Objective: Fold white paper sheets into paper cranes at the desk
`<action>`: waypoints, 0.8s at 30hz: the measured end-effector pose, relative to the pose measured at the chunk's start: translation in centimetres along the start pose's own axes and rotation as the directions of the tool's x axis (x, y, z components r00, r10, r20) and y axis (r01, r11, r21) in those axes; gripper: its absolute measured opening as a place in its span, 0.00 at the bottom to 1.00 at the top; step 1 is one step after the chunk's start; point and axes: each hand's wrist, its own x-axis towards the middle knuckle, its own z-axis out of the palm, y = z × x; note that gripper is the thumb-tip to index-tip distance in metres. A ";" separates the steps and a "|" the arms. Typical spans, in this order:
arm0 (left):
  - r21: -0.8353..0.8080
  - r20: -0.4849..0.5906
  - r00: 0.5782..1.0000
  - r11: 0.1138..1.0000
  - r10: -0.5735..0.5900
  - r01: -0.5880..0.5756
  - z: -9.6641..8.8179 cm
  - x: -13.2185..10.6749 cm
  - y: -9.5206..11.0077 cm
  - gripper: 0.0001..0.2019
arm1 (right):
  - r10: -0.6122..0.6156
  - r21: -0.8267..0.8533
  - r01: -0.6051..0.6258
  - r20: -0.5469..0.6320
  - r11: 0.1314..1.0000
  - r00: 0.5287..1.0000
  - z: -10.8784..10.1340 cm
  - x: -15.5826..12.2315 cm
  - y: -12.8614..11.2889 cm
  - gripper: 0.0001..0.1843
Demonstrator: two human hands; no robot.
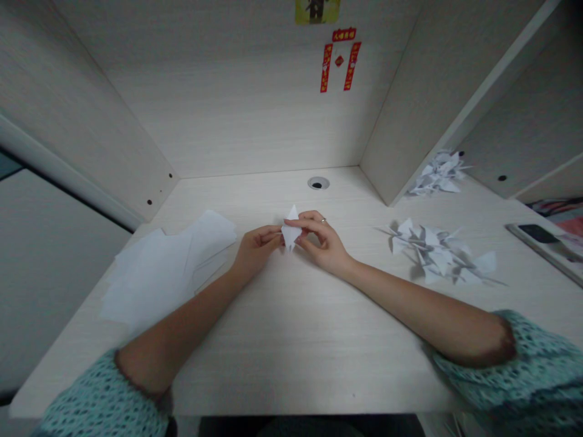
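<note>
A small piece of folded white paper (291, 233), shaped like a narrow diamond with pointed ends, is held between both hands above the middle of the desk. My left hand (257, 247) pinches its left edge between thumb and fingers. On the other side, my right hand (324, 241), with a ring on one finger, grips it by thumb and fingertips, the index finger lying across its face. The fingertips behind the paper are partly hidden.
Blank white paper sheets (157, 273) lie spread at the left. Several folded paper cranes (435, 249) are heaped at the right, with another pile (439, 173) behind, by the upright panel (423, 103). A phone (538, 233) rests at far right. A cable hole (318, 183) sits at the back.
</note>
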 end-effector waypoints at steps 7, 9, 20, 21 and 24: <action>-0.025 -0.039 0.999 1.000 -0.018 0.017 -0.1 0.1 0.0 0.15 | 0.084 0.089 -0.090 0.065 0.992 0.994 -0.1 0.1 0.4 0.14; -0.029 -0.053 0.998 0.999 -0.024 0.023 -0.2 0.2 -0.1 0.15 | 0.124 0.132 -0.135 0.087 0.982 0.988 -0.2 0.1 0.6 0.14; -0.048 -0.059 0.998 0.998 -0.032 0.029 -0.4 0.3 -0.5 0.17 | 0.210 0.194 -0.226 0.103 0.955 0.972 -0.2 0.1 0.8 0.15; -0.042 -0.054 0.998 0.999 -0.032 0.030 -0.4 0.3 -0.5 0.17 | 0.215 0.197 -0.228 0.085 0.954 0.973 -0.1 0.1 0.8 0.14; -0.011 -0.029 0.999 1.000 -0.029 0.028 -0.4 0.3 -0.3 0.17 | 0.228 0.211 -0.235 0.056 0.949 0.972 -0.1 0.1 0.8 0.13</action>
